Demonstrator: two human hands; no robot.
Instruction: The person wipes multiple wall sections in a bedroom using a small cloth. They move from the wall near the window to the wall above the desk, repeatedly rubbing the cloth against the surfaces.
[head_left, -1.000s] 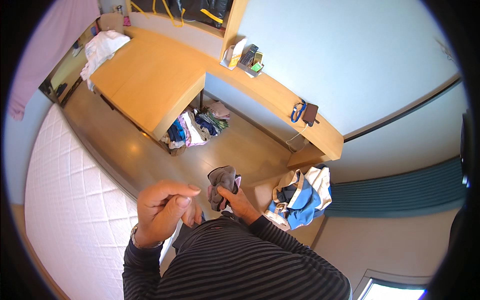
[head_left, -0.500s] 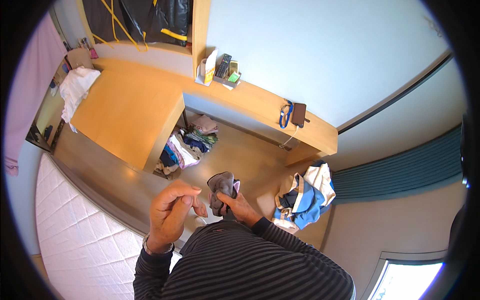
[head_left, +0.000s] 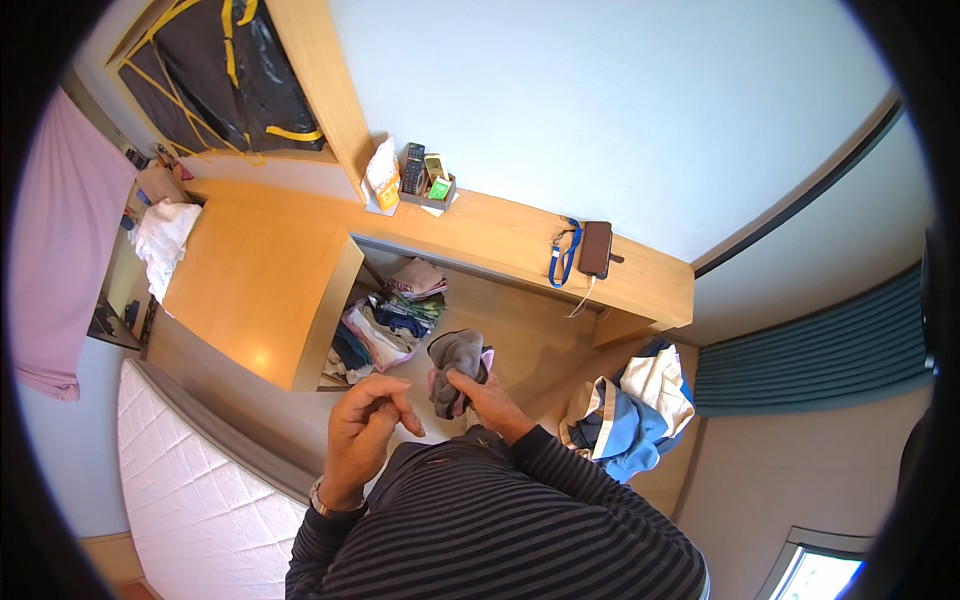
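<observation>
My right hand (head_left: 492,402) grips a small bundle of soft dark grey cloth (head_left: 457,362), with the thumb pressed on its front. A dark edge and a bit of pink show at the bundle's side; whether it is socks or another small garment cannot be told. Beside it on the left, apart from the cloth, my left hand (head_left: 362,440) is raised with its fingers curled in and the thumb against them. Whatever lies between those fingertips, if anything, is too small or hidden to make out.
Ahead on the floor lie stacked folded clothes (head_left: 395,318) by the wooden desk (head_left: 265,285). Blue and cream fabric bags (head_left: 630,415) stand at the right. A long shelf (head_left: 500,230) carries a phone case (head_left: 596,248), a blue lanyard (head_left: 565,255) and a remote (head_left: 413,168). A white mattress (head_left: 210,500) is at left.
The whole view has shifted and turned slightly. Both hands keep nearly the same pose, the right one still gripping the grey cloth bundle; the left hand's fingers have tilted a little toward it.
</observation>
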